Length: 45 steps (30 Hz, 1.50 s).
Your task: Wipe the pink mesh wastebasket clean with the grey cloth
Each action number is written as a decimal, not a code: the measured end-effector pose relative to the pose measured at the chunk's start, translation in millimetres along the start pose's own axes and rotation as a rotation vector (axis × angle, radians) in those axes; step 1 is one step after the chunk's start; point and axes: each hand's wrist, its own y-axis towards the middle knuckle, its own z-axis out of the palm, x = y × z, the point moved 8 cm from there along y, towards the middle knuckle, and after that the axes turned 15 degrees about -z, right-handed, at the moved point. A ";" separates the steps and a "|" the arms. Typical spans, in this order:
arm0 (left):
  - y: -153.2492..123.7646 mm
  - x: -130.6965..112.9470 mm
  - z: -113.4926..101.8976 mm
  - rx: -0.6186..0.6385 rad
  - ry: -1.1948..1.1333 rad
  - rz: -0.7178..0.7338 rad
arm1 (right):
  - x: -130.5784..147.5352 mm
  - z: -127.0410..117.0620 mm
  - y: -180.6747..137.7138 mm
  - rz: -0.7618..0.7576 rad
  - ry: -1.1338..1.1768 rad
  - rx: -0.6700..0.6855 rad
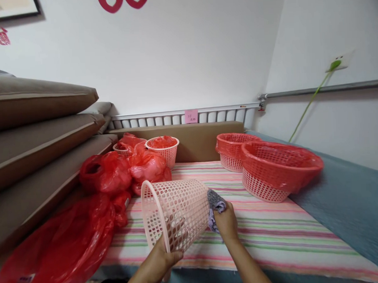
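Observation:
A pale pink perforated plastic basket (185,200) lies tilted on its side in front of me, its round mouth facing left. My left hand (161,259) grips the near part of its rim, thumb outside and fingers partly hidden behind the rim. My right hand (226,221) is closed on a grey and purple cloth (215,205), which is pressed against the basket's base at the right. Beneath them spreads a striped cloth (258,226) in pink, green and white.
Red plastic bags (109,174) and a bag-lined basket (169,152) sit at left. Two baskets with red liners, one oval (271,171) and one behind it (231,152), stand at right. Stacked cushions (41,135) border the left. A radiator (156,120) runs along the back wall.

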 end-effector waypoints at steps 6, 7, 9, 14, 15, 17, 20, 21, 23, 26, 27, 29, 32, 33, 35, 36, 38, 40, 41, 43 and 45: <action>-2.2 -2.0 1.9 -0.027 0.019 -0.010 | 1.2 0.7 -1.4 -0.050 0.019 -0.039; -2.1 -1.2 0.9 -0.032 0.014 -0.009 | 0.4 0.9 -1.6 -0.054 0.030 -0.046; -1.5 0.7 -0.1 -0.022 0.006 -0.003 | -1.5 1.1 -2.1 -0.050 0.052 -0.058; -0.8 0.1 1.8 0.025 -0.017 0.018 | -3.8 1.9 -2.8 -0.043 0.082 -0.060; -1.0 -2.5 3.9 0.032 -0.021 0.025 | -4.3 1.9 -2.7 -0.042 0.081 -0.055; -1.4 -10.5 10.2 0.045 -0.019 0.046 | -6.2 1.9 -1.7 -0.039 0.074 -0.042; 1.0 -22.2 17.2 0.014 -0.024 0.054 | -7.8 2.2 3.2 -0.043 0.066 -0.021; 2.7 -24.1 18.3 -0.005 -0.028 0.043 | -6.3 2.5 5.3 -0.046 0.066 -0.017; 6.3 -25.2 20.7 -0.014 -0.035 0.017 | 4.4 4.1 7.4 -0.053 0.088 -0.007; 7.8 -26.4 26.4 0.022 0.003 0.031 | 51.7 6.0 -2.7 -0.130 0.226 -0.015; 7.2 -26.5 25.6 0.004 0.028 0.041 | 76.0 5.5 -11.0 -0.186 0.296 -0.022; 5.4 -24.5 18.7 -0.083 0.072 0.052 | 131.0 5.7 -33.4 -0.338 0.424 0.015; 5.1 -13.1 4.3 -0.181 0.131 0.031 | 191.6 5.7 -64.5 -0.523 0.530 0.094; 5.7 -8.1 0.0 -0.191 0.139 0.031 | 199.2 7.0 -68.7 -0.558 0.551 0.124; 6.3 2.3 -7.2 -0.190 0.134 0.033 | 190.7 9.5 -62.7 -0.575 0.545 0.152; 5.8 7.2 -9.2 -0.178 0.119 0.032 | 174.4 9.4 -52.5 -0.547 0.504 0.133; 2.8 15.6 -9.8 -0.144 0.095 0.016 | 124.7 5.2 -24.4 -0.421 0.333 0.050; -2.1 20.0 -7.3 -0.113 0.101 -0.001 | 67.8 -1.9 1.3 -0.217 0.130 -0.017; -4.6 20.2 -5.9 -0.105 0.120 -0.002 | 47.1 -5.1 10.3 -0.162 0.065 -0.027; -7.8 17.8 -2.8 -0.087 0.166 0.000 | 22.8 -9.2 20.1 -0.109 -0.020 -0.012; -7.8 10.9 0.9 -0.049 0.168 0.008 | 19.1 -10.6 21.1 -0.124 -0.054 0.016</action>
